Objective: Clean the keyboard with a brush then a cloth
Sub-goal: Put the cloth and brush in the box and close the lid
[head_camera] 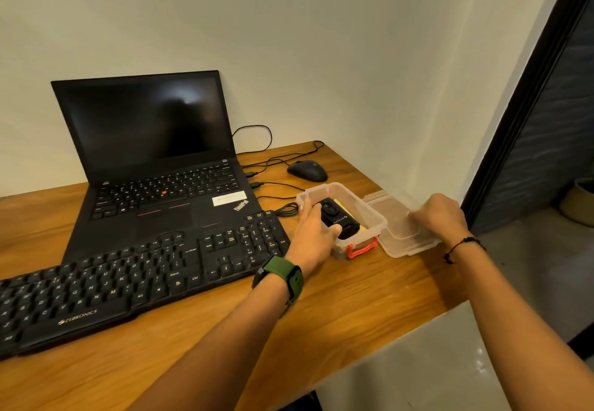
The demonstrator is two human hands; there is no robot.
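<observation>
Lying nearest, at the left of both hands, the black full-size plastic keyboard (128, 282) has its long axis across the wooden desk (337, 314), its right end just beside the left hand (313, 234). This hand is the nearer one; it reaches into the clear plastic box with red clip (360, 243) and its fingers curl round a black device (337, 219), perhaps the brush tool. The right hand (440, 216) pinches the transparent lid (401, 240) beside the box. Farther stand the black laptop (154, 153) and black mouse (307, 170).
</observation>
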